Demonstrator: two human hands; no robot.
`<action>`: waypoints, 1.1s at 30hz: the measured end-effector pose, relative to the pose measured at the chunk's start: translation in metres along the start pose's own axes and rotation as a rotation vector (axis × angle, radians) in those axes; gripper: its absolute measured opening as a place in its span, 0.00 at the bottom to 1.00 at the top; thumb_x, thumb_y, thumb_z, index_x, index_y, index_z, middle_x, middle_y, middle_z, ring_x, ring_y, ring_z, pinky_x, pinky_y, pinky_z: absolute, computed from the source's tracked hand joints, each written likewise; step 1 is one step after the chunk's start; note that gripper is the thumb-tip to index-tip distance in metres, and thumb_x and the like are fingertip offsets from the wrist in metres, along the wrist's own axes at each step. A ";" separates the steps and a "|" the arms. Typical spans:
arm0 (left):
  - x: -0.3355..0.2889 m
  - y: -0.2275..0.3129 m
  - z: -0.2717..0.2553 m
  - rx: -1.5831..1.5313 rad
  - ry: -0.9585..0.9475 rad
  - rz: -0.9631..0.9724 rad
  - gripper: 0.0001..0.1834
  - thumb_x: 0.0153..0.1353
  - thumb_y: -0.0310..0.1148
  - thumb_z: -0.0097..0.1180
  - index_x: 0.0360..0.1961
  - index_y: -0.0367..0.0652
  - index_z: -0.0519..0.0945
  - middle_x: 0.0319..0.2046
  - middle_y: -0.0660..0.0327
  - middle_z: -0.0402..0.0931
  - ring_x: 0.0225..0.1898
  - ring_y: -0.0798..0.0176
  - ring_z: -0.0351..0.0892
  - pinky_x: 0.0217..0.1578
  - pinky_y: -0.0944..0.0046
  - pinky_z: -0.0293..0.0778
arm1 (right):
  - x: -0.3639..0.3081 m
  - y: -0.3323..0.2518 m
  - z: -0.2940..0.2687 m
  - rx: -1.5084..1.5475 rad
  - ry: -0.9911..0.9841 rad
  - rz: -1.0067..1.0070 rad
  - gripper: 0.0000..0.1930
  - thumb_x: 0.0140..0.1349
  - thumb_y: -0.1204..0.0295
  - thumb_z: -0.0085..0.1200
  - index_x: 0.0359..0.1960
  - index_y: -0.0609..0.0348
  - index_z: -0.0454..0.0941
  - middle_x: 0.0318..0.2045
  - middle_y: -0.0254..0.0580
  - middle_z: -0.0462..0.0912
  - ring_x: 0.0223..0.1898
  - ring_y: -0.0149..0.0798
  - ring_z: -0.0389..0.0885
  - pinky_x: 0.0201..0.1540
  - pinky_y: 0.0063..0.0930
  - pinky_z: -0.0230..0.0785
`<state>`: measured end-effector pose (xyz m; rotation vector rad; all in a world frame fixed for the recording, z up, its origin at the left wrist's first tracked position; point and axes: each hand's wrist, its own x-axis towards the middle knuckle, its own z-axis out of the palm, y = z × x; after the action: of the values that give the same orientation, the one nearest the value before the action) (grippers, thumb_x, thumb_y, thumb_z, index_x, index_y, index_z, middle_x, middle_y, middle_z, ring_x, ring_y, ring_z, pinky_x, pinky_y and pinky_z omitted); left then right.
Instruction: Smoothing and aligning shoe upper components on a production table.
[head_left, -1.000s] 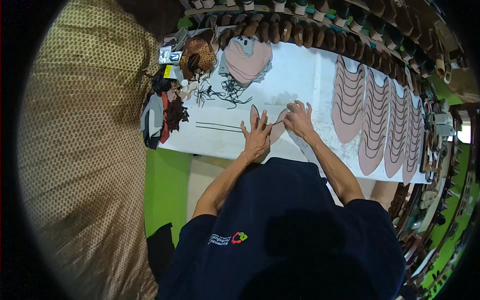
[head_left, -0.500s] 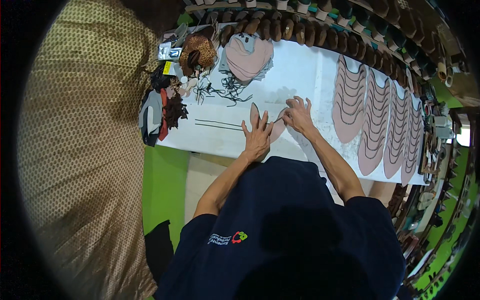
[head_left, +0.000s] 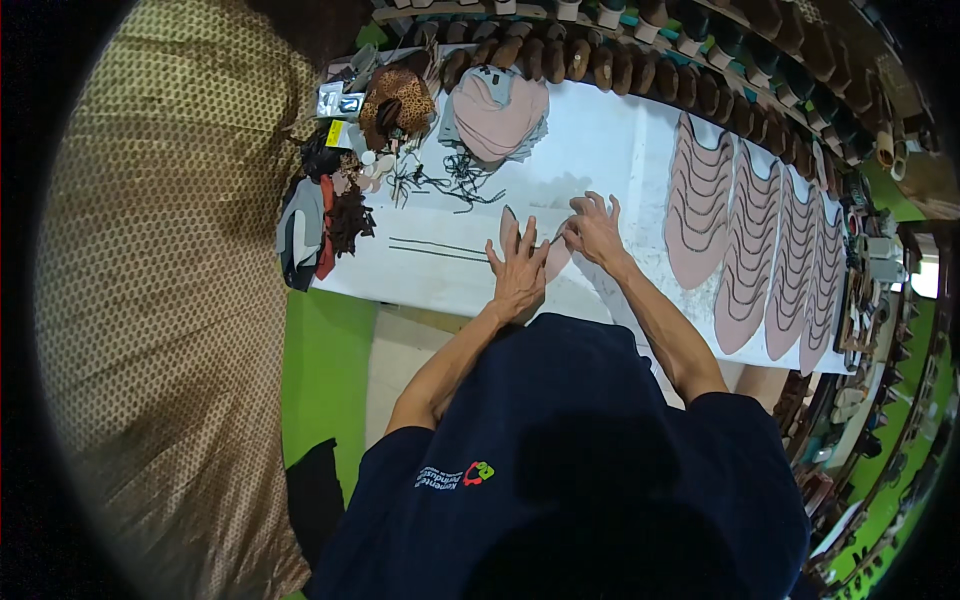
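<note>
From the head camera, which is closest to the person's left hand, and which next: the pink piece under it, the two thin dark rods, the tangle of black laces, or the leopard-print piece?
1. Pink piece: directly under the left hand, touching it.
2. Two thin dark rods: just to its left on the white table.
3. Tangle of black laces: farther up and left.
4. Leopard-print piece: farthest, at the table's far left corner.

Small yellow label, table's far-left corner
</note>
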<state>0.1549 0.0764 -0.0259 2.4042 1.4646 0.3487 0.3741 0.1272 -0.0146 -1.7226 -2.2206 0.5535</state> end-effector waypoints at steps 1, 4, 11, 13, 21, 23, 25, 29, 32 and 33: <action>0.001 0.000 -0.002 0.004 -0.028 0.024 0.26 0.63 0.32 0.59 0.63 0.46 0.80 0.83 0.56 0.47 0.82 0.42 0.43 0.67 0.14 0.39 | 0.000 0.001 0.000 -0.003 -0.008 0.005 0.08 0.61 0.62 0.63 0.29 0.46 0.91 0.62 0.44 0.78 0.74 0.56 0.61 0.74 0.77 0.39; 0.003 0.000 -0.005 0.045 -0.094 0.017 0.26 0.63 0.32 0.59 0.64 0.50 0.79 0.83 0.56 0.47 0.82 0.42 0.43 0.67 0.13 0.40 | 0.002 0.001 -0.001 -0.002 -0.008 0.001 0.08 0.62 0.62 0.63 0.29 0.47 0.91 0.63 0.44 0.78 0.74 0.56 0.61 0.74 0.77 0.39; 0.011 -0.004 -0.014 0.111 -0.083 0.151 0.24 0.63 0.34 0.60 0.62 0.49 0.80 0.82 0.57 0.49 0.82 0.44 0.43 0.68 0.14 0.42 | 0.008 -0.001 -0.001 -0.066 -0.036 -0.043 0.10 0.63 0.62 0.63 0.31 0.52 0.92 0.63 0.44 0.78 0.74 0.57 0.62 0.73 0.78 0.41; 0.016 -0.004 -0.014 0.113 -0.062 0.163 0.22 0.63 0.35 0.60 0.60 0.49 0.80 0.82 0.57 0.50 0.82 0.44 0.44 0.68 0.14 0.42 | 0.009 0.001 0.001 -0.079 -0.033 -0.042 0.10 0.63 0.62 0.63 0.32 0.52 0.92 0.63 0.43 0.78 0.74 0.57 0.62 0.73 0.78 0.42; 0.013 -0.004 -0.006 0.094 -0.005 0.143 0.21 0.67 0.37 0.59 0.61 0.54 0.81 0.82 0.57 0.50 0.81 0.43 0.47 0.67 0.15 0.41 | 0.008 0.000 0.003 -0.030 0.043 -0.066 0.10 0.61 0.64 0.61 0.29 0.55 0.90 0.59 0.42 0.80 0.72 0.55 0.64 0.73 0.77 0.41; 0.012 -0.006 -0.001 0.115 0.020 0.140 0.20 0.67 0.38 0.59 0.60 0.56 0.81 0.82 0.57 0.50 0.81 0.42 0.47 0.66 0.15 0.42 | 0.010 -0.002 0.001 -0.043 0.043 -0.075 0.10 0.61 0.64 0.61 0.30 0.54 0.90 0.58 0.41 0.80 0.72 0.55 0.64 0.73 0.77 0.41; 0.011 -0.006 0.001 0.122 0.016 0.152 0.20 0.67 0.38 0.59 0.61 0.54 0.81 0.82 0.57 0.51 0.80 0.42 0.47 0.66 0.15 0.43 | 0.012 -0.002 -0.002 -0.121 -0.033 -0.082 0.09 0.64 0.62 0.65 0.36 0.51 0.92 0.61 0.39 0.79 0.74 0.53 0.63 0.74 0.78 0.41; 0.011 -0.003 0.005 0.131 0.010 0.141 0.20 0.68 0.38 0.58 0.61 0.53 0.81 0.81 0.56 0.52 0.80 0.43 0.48 0.66 0.15 0.43 | 0.014 -0.004 -0.003 -0.114 -0.024 -0.077 0.08 0.63 0.62 0.66 0.36 0.50 0.91 0.60 0.38 0.80 0.74 0.53 0.63 0.74 0.79 0.41; 0.009 -0.002 0.005 0.136 -0.003 0.126 0.20 0.68 0.37 0.57 0.61 0.52 0.81 0.81 0.56 0.52 0.80 0.43 0.48 0.66 0.15 0.43 | 0.015 -0.005 -0.002 -0.130 -0.028 -0.080 0.08 0.62 0.63 0.66 0.35 0.50 0.91 0.60 0.37 0.80 0.73 0.53 0.64 0.73 0.79 0.41; 0.010 -0.002 0.004 0.110 -0.019 0.121 0.21 0.68 0.37 0.57 0.61 0.51 0.80 0.81 0.56 0.51 0.81 0.43 0.46 0.67 0.14 0.42 | 0.016 -0.005 -0.002 -0.135 -0.029 -0.081 0.07 0.62 0.63 0.67 0.35 0.51 0.91 0.59 0.38 0.80 0.73 0.53 0.64 0.73 0.79 0.41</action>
<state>0.1594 0.0860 -0.0293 2.5833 1.3668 0.2784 0.3667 0.1417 -0.0103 -1.6881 -2.3865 0.4209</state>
